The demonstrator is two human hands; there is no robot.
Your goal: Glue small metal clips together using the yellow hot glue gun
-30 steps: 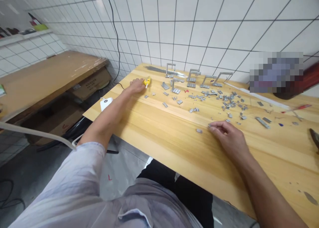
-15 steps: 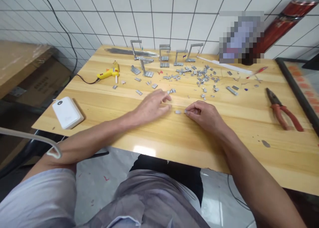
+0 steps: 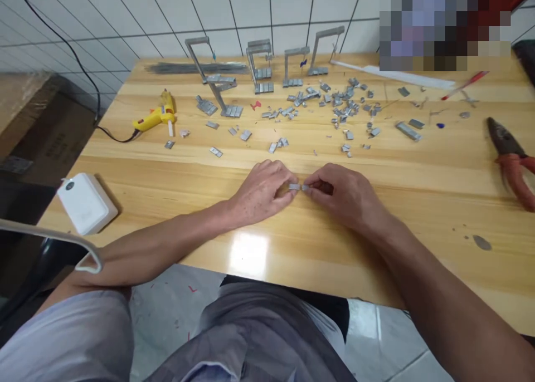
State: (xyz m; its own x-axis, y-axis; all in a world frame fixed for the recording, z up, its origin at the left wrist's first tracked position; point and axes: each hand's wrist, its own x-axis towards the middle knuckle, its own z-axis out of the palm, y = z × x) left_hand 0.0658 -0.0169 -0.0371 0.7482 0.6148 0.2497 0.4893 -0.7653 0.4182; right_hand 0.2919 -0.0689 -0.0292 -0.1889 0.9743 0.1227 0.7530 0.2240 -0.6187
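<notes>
Over the middle of the table, my left hand [image 3: 267, 190] has its thumb and fingers closed around one end of a small flat grey metal piece [image 3: 294, 186]. My right hand [image 3: 345, 195] faces it, pinching a second small grey metal piece [image 3: 305, 187] between thumb and forefinger. The two pieces are end to end; whether they touch is too small to tell. Beyond my hands lie a few loose grey pieces [image 3: 273, 147] and a larger heap of similar bits [image 3: 346, 106].
Several grey bent-arm stands [image 3: 219, 98] rise at the back, by a bundle of thin rods [image 3: 184, 68]. A yellow glue gun [image 3: 155, 118] and white power bank [image 3: 87, 202] are left. Pliers [image 3: 510, 159] lie right, below a red pen [image 3: 463, 86].
My left hand has come right and closed on the metal piece that lay on the table. My right hand keeps its pinch, now close to the left. The view has tilted down.
</notes>
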